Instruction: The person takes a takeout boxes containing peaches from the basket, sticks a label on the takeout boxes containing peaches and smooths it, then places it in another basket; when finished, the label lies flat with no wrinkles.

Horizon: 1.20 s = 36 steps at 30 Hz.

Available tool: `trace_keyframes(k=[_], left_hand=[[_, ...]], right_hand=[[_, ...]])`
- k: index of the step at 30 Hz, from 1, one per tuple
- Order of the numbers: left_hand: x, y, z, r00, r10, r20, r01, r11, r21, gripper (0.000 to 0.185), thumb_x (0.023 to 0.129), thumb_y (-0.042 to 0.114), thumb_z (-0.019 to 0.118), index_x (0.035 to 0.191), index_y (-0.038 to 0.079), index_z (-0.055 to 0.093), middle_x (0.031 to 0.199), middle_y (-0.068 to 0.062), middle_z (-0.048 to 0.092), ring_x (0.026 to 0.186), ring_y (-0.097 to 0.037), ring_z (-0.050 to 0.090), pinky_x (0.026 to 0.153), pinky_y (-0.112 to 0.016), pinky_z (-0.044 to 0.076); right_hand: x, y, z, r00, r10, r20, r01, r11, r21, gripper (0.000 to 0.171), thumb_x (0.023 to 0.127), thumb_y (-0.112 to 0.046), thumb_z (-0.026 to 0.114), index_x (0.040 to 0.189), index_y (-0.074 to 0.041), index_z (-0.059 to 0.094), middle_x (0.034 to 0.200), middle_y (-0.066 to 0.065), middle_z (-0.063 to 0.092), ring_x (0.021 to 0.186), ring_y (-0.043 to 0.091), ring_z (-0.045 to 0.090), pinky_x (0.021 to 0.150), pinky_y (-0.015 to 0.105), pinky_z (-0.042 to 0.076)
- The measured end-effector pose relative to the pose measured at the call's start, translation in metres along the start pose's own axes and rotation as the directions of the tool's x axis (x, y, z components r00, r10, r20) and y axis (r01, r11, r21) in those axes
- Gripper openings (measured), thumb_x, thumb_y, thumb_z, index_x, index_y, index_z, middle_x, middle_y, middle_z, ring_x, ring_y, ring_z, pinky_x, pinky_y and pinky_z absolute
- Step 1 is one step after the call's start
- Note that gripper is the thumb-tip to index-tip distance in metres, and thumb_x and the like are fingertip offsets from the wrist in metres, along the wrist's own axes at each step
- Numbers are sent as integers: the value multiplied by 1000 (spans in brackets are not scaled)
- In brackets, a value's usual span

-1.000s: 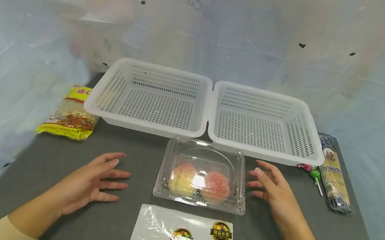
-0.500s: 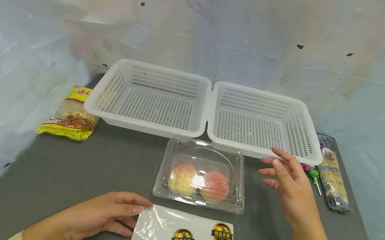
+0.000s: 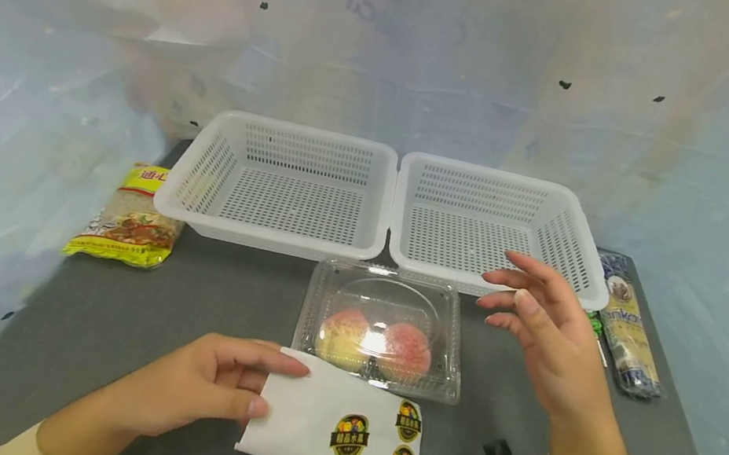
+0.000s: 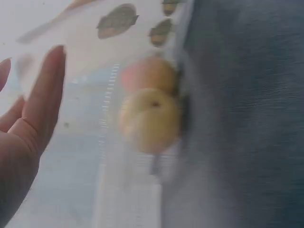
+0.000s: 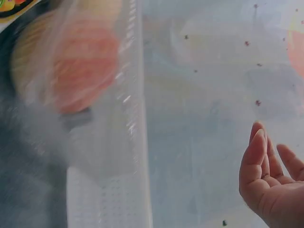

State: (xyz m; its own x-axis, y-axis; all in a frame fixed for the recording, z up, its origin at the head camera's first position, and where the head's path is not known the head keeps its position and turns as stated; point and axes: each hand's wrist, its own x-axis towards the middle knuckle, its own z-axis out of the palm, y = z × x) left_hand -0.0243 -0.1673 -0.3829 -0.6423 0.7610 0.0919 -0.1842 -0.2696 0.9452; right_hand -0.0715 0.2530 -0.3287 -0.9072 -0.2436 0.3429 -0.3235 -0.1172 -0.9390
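A white sheet (image 3: 332, 433) with three round fruit stickers lies at the table's near edge. My left hand (image 3: 217, 387) pinches its left end between thumb and fingers and has lifted that end off the table. Just beyond it sits a clear plastic clamshell box (image 3: 383, 327) holding two peaches (image 3: 375, 343), also visible in the left wrist view as peaches (image 4: 149, 109). My right hand (image 3: 544, 332) hovers open to the right of the clamshell, fingers spread and holding nothing.
Two white perforated baskets (image 3: 285, 183) (image 3: 494, 224) stand side by side behind the clamshell. A yellow noodle packet (image 3: 126, 217) lies at the left, a long dark packet (image 3: 627, 329) at the right. Pale plastic sheeting surrounds the grey table (image 3: 129, 310).
My left hand moved down from beside the clamshell to the sticker sheet, took its left end and raised it. My right hand lifted and drifted slightly away from the clamshell.
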Motion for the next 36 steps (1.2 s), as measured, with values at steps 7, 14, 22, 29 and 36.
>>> trace_keyframes(k=[7, 14, 22, 29, 36], left_hand=[[24, 26, 8, 963, 225, -146, -214, 973, 92, 45, 97, -20, 65, 135, 3, 76, 136, -24, 67, 106, -29, 74, 79, -46, 65], [51, 41, 6, 913, 359, -195, -348, 933, 91, 48, 97, -23, 62, 136, 3, 76, 135, -22, 68, 108, -28, 75, 81, -44, 64], [81, 43, -9, 886, 396, -241, -393, 917, 62, 50, 98, -20, 64, 135, 11, 78, 139, -20, 66, 114, -31, 72, 84, -46, 64], [94, 35, -20, 872, 401, -282, -409, 912, 34, 55, 98, -23, 58, 135, 12, 78, 146, -18, 62, 119, -32, 69, 89, -47, 63], [100, 27, -27, 872, 367, -323, -371, 927, 52, 57, 98, -23, 56, 134, 15, 78, 146, -16, 62, 119, -31, 69, 89, -44, 63]], right_hand=[[9, -11, 15, 982, -144, 125, 131, 986, 104, 44, 114, 1, 44, 158, 5, 47, 143, 25, 60, 119, 35, 64, 95, 37, 56], [16, -17, 36, 970, -182, 159, 163, 979, 126, 44, 114, -5, 52, 156, 4, 49, 142, 25, 59, 119, 36, 63, 97, 39, 55], [25, -20, 49, 970, -168, 177, 153, 984, 92, 42, 113, -8, 58, 152, 6, 54, 137, 26, 63, 113, 36, 64, 90, 39, 55], [36, 2, 54, 982, -18, 188, 27, 999, -42, 38, 108, 1, 61, 145, 3, 60, 131, 24, 65, 106, 35, 67, 85, 37, 54], [42, 19, 53, 961, 137, 240, -105, 984, -141, 35, 107, -5, 66, 141, 4, 63, 129, 21, 67, 100, 34, 65, 83, 37, 56]])
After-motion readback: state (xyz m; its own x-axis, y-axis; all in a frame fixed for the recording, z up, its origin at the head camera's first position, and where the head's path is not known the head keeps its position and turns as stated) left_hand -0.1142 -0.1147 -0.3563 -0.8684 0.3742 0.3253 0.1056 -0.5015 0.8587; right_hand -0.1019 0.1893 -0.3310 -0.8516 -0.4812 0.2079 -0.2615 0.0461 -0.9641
